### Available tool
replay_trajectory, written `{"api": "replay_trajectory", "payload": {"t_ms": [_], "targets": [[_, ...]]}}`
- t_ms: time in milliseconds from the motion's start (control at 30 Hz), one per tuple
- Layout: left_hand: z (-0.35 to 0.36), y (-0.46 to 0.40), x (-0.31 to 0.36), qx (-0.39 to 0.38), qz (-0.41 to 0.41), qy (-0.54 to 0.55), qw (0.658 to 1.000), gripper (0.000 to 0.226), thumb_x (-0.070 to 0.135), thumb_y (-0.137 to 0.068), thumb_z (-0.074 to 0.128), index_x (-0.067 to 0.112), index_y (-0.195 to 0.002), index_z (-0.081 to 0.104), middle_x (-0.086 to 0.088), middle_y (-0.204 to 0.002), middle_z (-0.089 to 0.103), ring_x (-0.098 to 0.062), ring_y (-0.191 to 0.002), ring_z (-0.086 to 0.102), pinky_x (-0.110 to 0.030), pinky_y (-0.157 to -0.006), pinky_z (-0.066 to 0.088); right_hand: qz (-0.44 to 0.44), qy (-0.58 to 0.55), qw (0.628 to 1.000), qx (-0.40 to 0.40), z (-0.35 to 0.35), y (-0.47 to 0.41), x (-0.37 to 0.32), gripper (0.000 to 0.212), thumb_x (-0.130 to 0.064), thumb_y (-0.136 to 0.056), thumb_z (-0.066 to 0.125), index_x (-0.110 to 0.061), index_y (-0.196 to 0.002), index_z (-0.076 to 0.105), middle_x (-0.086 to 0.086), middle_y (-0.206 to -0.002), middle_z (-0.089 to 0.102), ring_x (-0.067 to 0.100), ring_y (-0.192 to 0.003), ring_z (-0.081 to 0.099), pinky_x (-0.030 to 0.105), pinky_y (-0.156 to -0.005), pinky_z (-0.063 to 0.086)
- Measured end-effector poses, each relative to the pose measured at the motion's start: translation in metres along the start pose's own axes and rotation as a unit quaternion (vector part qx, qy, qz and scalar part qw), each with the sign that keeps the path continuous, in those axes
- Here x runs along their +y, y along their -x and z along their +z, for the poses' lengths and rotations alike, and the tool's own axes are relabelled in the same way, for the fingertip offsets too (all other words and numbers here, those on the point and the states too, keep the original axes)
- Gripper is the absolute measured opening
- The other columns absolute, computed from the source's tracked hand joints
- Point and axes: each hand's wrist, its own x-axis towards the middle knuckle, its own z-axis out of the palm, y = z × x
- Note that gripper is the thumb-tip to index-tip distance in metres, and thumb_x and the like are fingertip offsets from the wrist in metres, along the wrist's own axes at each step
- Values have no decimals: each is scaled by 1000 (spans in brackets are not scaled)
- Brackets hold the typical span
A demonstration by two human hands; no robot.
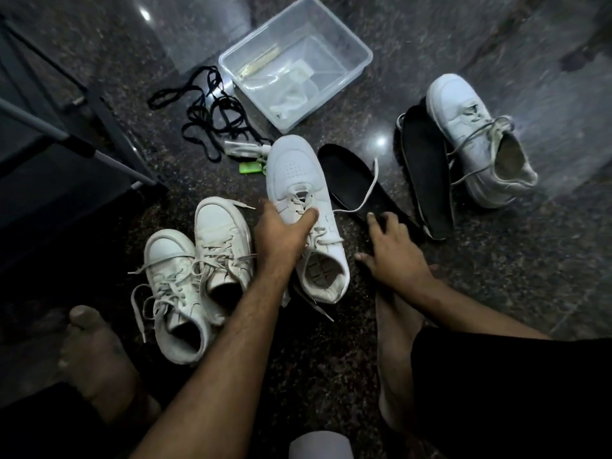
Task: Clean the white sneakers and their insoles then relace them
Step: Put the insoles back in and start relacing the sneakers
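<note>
A white sneaker (298, 173) lies in the middle of the dark stone floor, toe pointing away. My left hand (281, 233) grips it across the laced tongue. My right hand (390, 250) rests with spread fingers on the heel end of a black insole (347, 173) lying just right of that shoe. A second black insole (427, 170) leans against another white sneaker (470, 134) at the right. Two more white laced sneakers (198, 270) sit side by side at the lower left.
A clear plastic tub (357, 58) with small items stands at the back. Black laces (205, 114) lie tangled left of it, beside a small bottle (245, 149) and a green tag (250, 167). My bare feet flank the shoes. A dark metal frame (99, 104) stands at left.
</note>
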Motion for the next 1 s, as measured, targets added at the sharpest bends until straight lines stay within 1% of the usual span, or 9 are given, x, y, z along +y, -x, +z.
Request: {"api": "replay_trajectory", "payload": {"t_ms": [67, 133, 267, 433, 533, 700, 800, 933, 1000], "targets": [[6, 0, -1, -9, -2, -20, 1000, 80, 59, -65, 76, 12, -126, 56, -4, -114, 71, -23, -102, 67, -30, -90, 53, 0, -48, 999, 24, -5, -3, 2, 72, -53, -92, 56, -17, -149, 31, 12, -142, 32, 33, -126, 41, 47, -95, 49], [11, -1, 0, -12, -4, -34, 999, 74, 54, -72, 77, 10, -128, 56, -7, -118, 69, -25, -107, 65, -28, -90, 50, 4, -98, 991, 95, -15, -6, 12, 55, -45, -94, 56, -15, -139, 45, 13, -130, 42, 35, -118, 48, 47, -93, 50], [21, -2, 3, 8, 8, -39, 999, 66, 44, -80, 74, 7, -130, 52, -15, -125, 65, -32, -115, 61, -35, -96, 48, 73, -65, 974, 206, -37, -17, 51, 38, -30, -93, 58, -12, -126, 54, 18, -124, 46, 39, -110, 48, 46, -88, 46], [31, 9, 12, 45, 71, -87, 993, 67, 29, -94, 62, 2, -148, 35, -22, -141, 46, -35, -127, 48, -31, -101, 36, 148, -38, 974, 169, -33, -25, 90, 49, -25, -90, 63, -15, -135, 47, 20, -127, 43, 45, -109, 50, 53, -87, 47], [36, 15, 19, 46, 154, -104, 982, 62, 27, -96, 61, 1, -147, 36, -20, -142, 43, -31, -127, 48, -28, -102, 36, 155, -118, 970, 149, -27, -26, 95, 60, -23, -87, 71, -14, -138, 41, 20, -129, 41, 45, -108, 53, 51, -91, 49], [37, 16, 24, 18, 218, -110, 969, 46, 23, -94, 64, 3, -134, 53, -18, -140, 48, -31, -133, 45, -36, -111, 36, 76, -270, 932, 229, -35, -22, 83, 54, -7, -87, 66, -11, -136, 43, 14, -121, 51, 30, -106, 54, 35, -89, 44], [32, 16, 21, 7, 216, -122, 969, 40, 23, -95, 63, 5, -131, 58, -16, -144, 47, -26, -138, 41, -29, -111, 31, 22, -279, 911, 302, -49, -15, 68, 44, -4, -89, 56, -13, -131, 46, 9, -119, 51, 25, -104, 54, 36, -86, 46], [25, 21, 15, -18, 223, -134, 965, 38, 20, -95, 65, 3, -128, 61, -14, -146, 46, -23, -138, 42, -23, -111, 28, -33, -249, 886, 390, -60, -5, 56, 36, -1, -93, 53, -6, -128, 50, 10, -119, 52, 22, -108, 53, 22, -90, 40], [21, 24, 10, -33, 226, -134, 964, 36, 20, -94, 65, 4, -127, 62, -12, -146, 46, -21, -137, 43, -23, -111, 31, -61, -244, 881, 401, -62, -3, 53, 33, -1, -94, 53, -4, -127, 52, 10, -118, 53, 22, -108, 53, 23, -93, 41]]}}
